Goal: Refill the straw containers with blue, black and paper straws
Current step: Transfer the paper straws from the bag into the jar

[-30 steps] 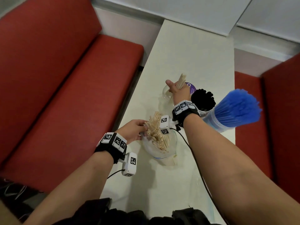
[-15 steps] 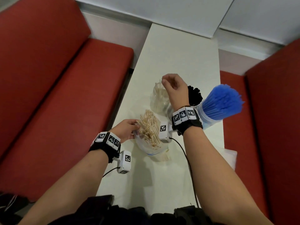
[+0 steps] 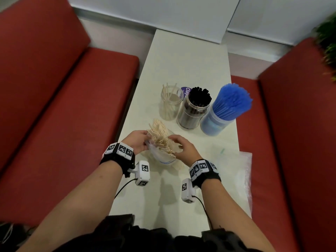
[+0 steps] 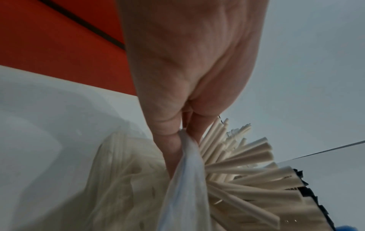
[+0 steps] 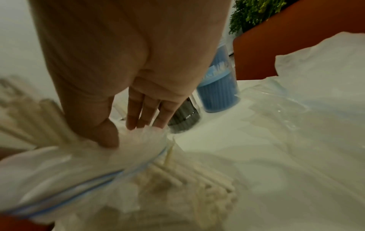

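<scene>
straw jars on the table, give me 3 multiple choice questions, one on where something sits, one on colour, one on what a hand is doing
1. Where does the jar of black straws stand?
A. between the paper straw jar and the blue straw jar
B. on the red bench
C. inside the plastic bag

2. What colour are the straws in the rightmost jar?
A. green
B. blue
C. red

3. What is the left hand doing?
A. lying flat on the table
B. lifting the blue straw jar
C. pinching the edge of the plastic bag of paper straws

Answers:
1 A, the head view shows the three jars in a row with the black one in the middle.
2 B, its straws fan out bright blue.
3 C, the left wrist view shows the fingers gripping the bag's rim.
</scene>
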Available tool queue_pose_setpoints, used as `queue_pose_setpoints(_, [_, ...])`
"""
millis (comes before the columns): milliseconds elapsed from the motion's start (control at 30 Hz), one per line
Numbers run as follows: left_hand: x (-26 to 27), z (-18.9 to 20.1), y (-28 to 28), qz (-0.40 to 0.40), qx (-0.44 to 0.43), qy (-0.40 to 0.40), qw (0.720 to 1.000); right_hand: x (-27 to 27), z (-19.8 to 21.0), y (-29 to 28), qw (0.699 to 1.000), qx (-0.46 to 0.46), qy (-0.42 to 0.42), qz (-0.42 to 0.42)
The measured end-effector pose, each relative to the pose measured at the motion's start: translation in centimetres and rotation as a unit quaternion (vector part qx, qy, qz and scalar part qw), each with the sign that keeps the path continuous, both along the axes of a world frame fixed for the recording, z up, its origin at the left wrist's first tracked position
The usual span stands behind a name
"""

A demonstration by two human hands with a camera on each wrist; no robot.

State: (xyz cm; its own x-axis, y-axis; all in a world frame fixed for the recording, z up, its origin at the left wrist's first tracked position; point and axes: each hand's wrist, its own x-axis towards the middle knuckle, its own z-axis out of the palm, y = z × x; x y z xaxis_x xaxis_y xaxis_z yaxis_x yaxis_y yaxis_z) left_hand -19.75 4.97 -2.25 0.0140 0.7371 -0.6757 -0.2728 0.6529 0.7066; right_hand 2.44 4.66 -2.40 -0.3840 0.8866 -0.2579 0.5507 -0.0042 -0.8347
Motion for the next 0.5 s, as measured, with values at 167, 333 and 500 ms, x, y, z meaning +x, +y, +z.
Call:
queue_pose_setpoints(167, [1.4, -0.1, -0.7, 0.021, -0.001, -0.020, 1.000, -0.8, -0.5, -1.8, 0.999, 0.040, 0.007, 0.013])
queue_pose_setpoints(333, [1.7, 0.2, -1.4, 0.007, 0.030, -0.030, 0.999, -1.6, 0.3, -1.6, 0.994, 0.073, 0.022, -0.077])
queue_pose_setpoints(500, [1.4, 0.9, -1.6, 0.022, 0.056, -0.058, 0.996, -2.4, 2.1, -0.6, 0.987, 0.085, 0.076, -0.113])
